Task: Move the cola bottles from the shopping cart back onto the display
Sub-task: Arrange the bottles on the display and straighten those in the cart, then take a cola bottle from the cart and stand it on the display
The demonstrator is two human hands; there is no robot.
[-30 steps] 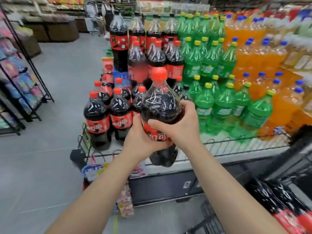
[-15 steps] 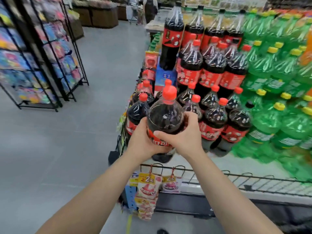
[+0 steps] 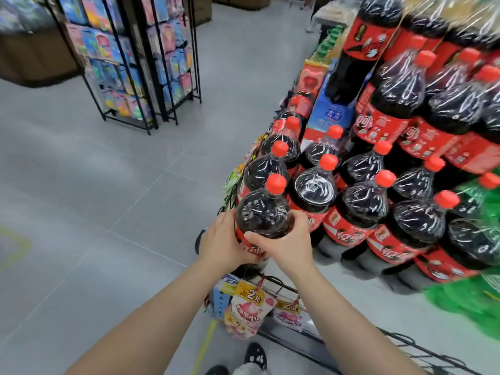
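Observation:
A large cola bottle (image 3: 263,212) with a red cap and red label stands upright at the front left corner of the display shelf (image 3: 351,288). My left hand (image 3: 221,239) grips its left side and my right hand (image 3: 284,243) wraps its front right. Its base is hidden behind my hands, so I cannot tell whether it rests on the shelf. Several more cola bottles (image 3: 365,201) stand in rows just to its right and behind it, stacked higher toward the back. The shopping cart is out of view.
Green soda bottles (image 3: 479,293) fill the display at the far right. Snack packets with price tags (image 3: 253,307) hang from the shelf's front wire rail. Black wire racks of colourful packets (image 3: 130,63) stand across the grey floor aisle at upper left.
My hands have carried the cola bottle leftward and down to the front left corner of the display. The view has swung left, so the cart and orange bottles have left the frame.

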